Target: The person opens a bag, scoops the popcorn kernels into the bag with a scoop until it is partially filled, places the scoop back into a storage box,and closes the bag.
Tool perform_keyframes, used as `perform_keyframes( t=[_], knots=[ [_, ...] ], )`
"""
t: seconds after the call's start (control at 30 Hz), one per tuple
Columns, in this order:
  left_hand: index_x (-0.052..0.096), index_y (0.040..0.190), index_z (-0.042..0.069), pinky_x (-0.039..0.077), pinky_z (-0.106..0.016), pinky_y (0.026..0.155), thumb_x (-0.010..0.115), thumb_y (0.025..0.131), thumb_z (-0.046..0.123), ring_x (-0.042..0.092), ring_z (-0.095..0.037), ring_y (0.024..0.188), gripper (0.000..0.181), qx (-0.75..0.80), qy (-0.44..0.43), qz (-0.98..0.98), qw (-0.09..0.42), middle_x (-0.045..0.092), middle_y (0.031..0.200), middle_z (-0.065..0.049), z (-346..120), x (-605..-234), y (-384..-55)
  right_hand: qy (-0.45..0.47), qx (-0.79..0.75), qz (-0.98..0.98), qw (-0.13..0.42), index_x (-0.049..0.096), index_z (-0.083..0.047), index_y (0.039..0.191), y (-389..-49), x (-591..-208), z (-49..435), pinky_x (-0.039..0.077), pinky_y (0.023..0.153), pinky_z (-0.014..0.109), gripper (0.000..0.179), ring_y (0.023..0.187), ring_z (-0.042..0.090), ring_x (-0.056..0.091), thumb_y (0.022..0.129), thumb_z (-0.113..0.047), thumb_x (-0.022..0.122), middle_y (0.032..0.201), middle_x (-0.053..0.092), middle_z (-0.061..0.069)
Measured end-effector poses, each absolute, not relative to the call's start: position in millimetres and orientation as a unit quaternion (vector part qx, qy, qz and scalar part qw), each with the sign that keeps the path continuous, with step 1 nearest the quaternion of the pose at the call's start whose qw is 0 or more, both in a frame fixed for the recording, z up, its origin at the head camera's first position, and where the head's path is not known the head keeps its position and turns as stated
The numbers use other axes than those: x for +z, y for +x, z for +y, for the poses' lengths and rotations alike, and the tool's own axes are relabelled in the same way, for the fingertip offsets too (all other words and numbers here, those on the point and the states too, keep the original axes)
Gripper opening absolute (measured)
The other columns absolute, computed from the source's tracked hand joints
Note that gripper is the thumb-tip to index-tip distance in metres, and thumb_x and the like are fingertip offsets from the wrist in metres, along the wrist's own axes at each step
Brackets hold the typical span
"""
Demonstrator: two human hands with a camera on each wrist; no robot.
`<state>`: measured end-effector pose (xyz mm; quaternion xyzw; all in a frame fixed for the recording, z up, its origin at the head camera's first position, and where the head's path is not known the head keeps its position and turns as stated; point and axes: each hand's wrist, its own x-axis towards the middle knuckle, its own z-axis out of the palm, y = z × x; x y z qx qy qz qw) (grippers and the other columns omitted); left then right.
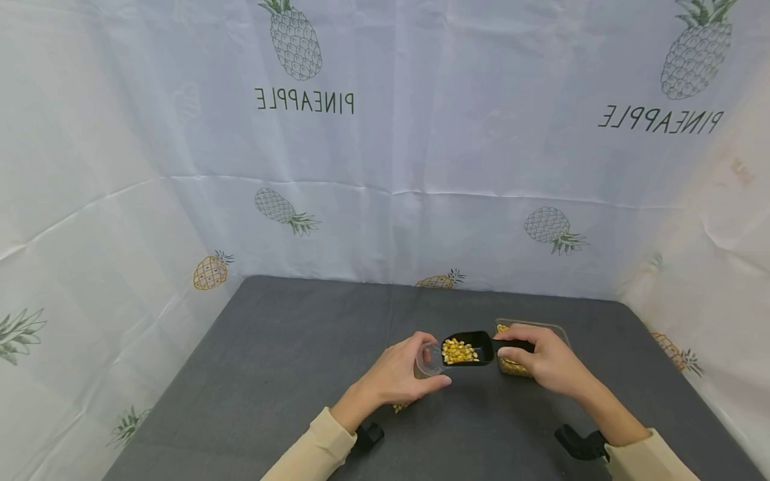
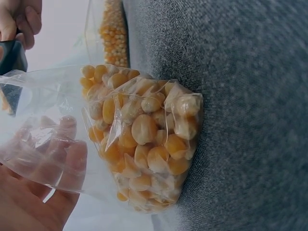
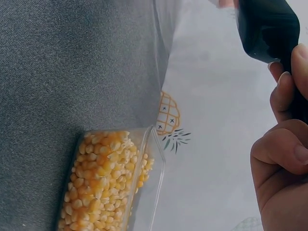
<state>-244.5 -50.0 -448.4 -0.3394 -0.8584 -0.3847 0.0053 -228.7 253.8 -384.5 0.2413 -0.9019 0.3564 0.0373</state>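
Observation:
My left hand [image 1: 394, 374] holds the upper part of a clear plastic bag [image 1: 426, 366], fingers and thumb curved round its mouth. Corn kernels [image 2: 142, 144] fill the lower part of this bag, which stands close against the table in the left wrist view. With fingers and thumb, my right hand [image 1: 550, 361] grips the handle of a black scoop [image 1: 484, 346]. A small heap of yellow kernels [image 1: 459, 351] lies toward the scoop's front edge, which is right at the bag's mouth. In the right wrist view the scoop [image 3: 269, 29] shows its dark outside.
A clear rectangular container [image 3: 156, 173] of corn kernels stands on the grey table [image 1: 289, 347], partly beneath my right hand. White curtains [image 1: 391, 133] printed with pineapples hang behind the table and on both sides. Black bands [image 1: 580, 442] are at both wrists.

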Motion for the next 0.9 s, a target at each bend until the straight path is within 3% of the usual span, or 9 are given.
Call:
perform_keyframes(
  t=[0.47,0.53,0.63,0.73,0.9],
  knots=[
    [0.049,0.138,0.015,0.049,-0.022,0.070,0.069,0.094,0.053,0.055,0.001,0.077,0.062,-0.385,-0.332,-0.861,-0.003,0.058,0.106,0.006,-49,-448,-244,0.274,0.322,-0.906,0.023,0.074,-0.009,0.118,-236,-374,242,0.045,0.097,0.065,0.025,0.128,0.051,0.051,0.098,-0.023,0.069,0.125,0.068,0.016],
    [0.049,0.138,0.014,0.048,-0.022,0.069,0.069,0.094,0.052,0.054,0.001,0.076,0.062,-0.384,-0.334,-0.861,-0.002,0.057,0.105,0.007,-50,-448,-244,0.281,0.316,-0.906,0.026,0.074,-0.010,0.117,-238,-374,241,0.047,0.095,0.063,0.024,0.124,0.046,0.056,0.098,-0.023,0.069,0.123,0.069,0.013],
    [0.048,0.138,0.014,0.046,-0.022,0.067,0.068,0.094,0.052,0.052,0.000,0.074,0.062,-0.385,-0.335,-0.860,-0.002,0.055,0.103,0.008,-50,-448,-244,0.295,0.316,-0.902,0.022,0.074,-0.010,0.116,-239,-374,239,0.055,0.083,0.047,0.022,0.100,0.029,0.067,0.098,-0.021,0.069,0.113,0.070,0.004],
    [0.048,0.139,0.014,0.047,-0.022,0.068,0.068,0.094,0.053,0.053,0.000,0.077,0.063,-0.384,-0.332,-0.862,0.000,0.056,0.103,0.008,-50,-448,-244,0.310,0.321,-0.895,0.015,0.074,-0.008,0.115,-240,-373,237,0.050,0.068,0.033,0.022,0.080,0.012,0.060,0.098,-0.021,0.069,0.103,0.068,-0.003],
    [0.049,0.140,0.014,0.049,-0.024,0.071,0.069,0.093,0.055,0.056,-0.002,0.085,0.065,-0.376,-0.328,-0.867,0.002,0.059,0.107,0.006,-50,-448,-244,0.322,0.325,-0.889,0.010,0.073,-0.006,0.115,-241,-371,233,0.047,0.065,0.029,0.022,0.075,0.005,0.056,0.098,-0.020,0.069,0.101,0.067,-0.004]
  ],
)
